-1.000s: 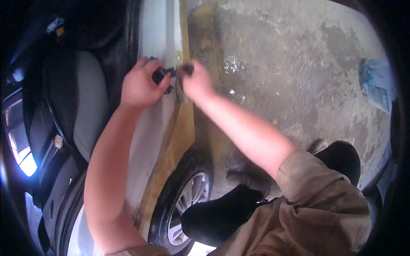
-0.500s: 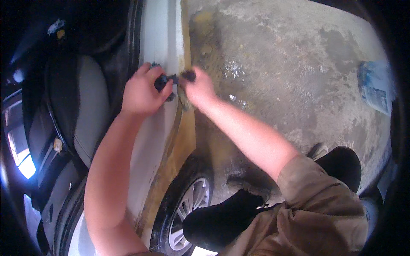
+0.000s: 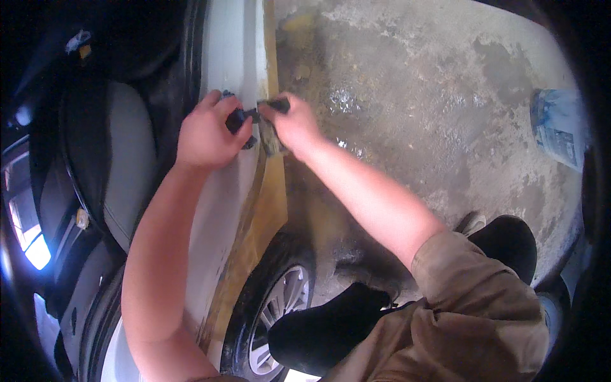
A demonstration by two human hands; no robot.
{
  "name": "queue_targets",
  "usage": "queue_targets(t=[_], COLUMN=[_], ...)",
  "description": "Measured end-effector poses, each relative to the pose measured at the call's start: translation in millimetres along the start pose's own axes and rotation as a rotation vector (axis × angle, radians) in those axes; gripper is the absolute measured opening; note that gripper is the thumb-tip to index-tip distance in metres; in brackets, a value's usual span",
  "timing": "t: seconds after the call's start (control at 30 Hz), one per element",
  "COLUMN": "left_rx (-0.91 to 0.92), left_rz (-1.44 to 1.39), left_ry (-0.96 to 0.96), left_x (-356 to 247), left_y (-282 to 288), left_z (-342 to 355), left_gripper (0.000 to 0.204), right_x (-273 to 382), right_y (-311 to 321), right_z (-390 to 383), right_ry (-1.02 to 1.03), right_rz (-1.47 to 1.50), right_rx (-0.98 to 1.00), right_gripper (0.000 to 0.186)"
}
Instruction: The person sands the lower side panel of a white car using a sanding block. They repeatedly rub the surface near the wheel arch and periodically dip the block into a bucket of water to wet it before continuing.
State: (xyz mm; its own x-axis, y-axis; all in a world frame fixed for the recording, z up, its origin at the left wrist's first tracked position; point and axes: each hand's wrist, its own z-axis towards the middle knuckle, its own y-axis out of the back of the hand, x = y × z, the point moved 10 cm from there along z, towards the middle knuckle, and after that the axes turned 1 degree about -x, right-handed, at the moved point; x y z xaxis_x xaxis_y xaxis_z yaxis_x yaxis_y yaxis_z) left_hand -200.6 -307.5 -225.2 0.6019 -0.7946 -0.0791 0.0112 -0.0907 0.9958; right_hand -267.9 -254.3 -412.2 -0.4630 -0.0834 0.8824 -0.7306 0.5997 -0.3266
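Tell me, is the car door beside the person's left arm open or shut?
Open. The grey seat and dark cabin show past the white body panel, with no door covering them. The door itself is not in view.

White car body panel (image 3: 232,191): painted metal, smooth, dull sheen, smeared near its lower edge. Tan masking paper (image 3: 270,204) along the panel's edge: matt, creased. Dark sanding block (image 3: 245,118): matt, rubbery look. Tyre (image 3: 251,299): matt black rubber; wheel rim (image 3: 277,305): glossy silver metal. Concrete floor (image 3: 433,114): rough, stained, dusty. Seat (image 3: 130,159): grey, smooth upholstery. Trousers (image 3: 471,318): khaki cloth, matt.
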Motion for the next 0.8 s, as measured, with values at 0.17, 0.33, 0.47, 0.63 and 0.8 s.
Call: queue_targets(t=[0.17, 0.33, 0.47, 0.63, 0.8], left_rx=[-0.027, -0.081, -0.092, -0.112, -0.218], left_rz=[0.042, -0.031, -0.126, -0.253, -0.289], left_ry=[0.005, 0.009, 0.068, 0.153, 0.205], left_x=[2, 7, 20, 36, 45], left_y=[1, -1, -3, -7, 2], left_z=[1, 7, 12, 13, 10], left_gripper=[0.026, 0.028, 0.027, 0.028, 0.031], right_x=[1, 24, -15, 10, -7], right_y=[-2, -1, -11, -10, -9], right_z=[11, 23, 12, 24, 16], right_ry=[-0.037, 0.110, -0.265, -0.025, -0.206], right_rz=[-0.019, -0.003, -0.033, 0.159, -0.156], right_rx=[0.052, 0.044, 0.167, 0.118, 0.094], right_gripper=[0.030, 0.031, 0.037, 0.028, 0.033])
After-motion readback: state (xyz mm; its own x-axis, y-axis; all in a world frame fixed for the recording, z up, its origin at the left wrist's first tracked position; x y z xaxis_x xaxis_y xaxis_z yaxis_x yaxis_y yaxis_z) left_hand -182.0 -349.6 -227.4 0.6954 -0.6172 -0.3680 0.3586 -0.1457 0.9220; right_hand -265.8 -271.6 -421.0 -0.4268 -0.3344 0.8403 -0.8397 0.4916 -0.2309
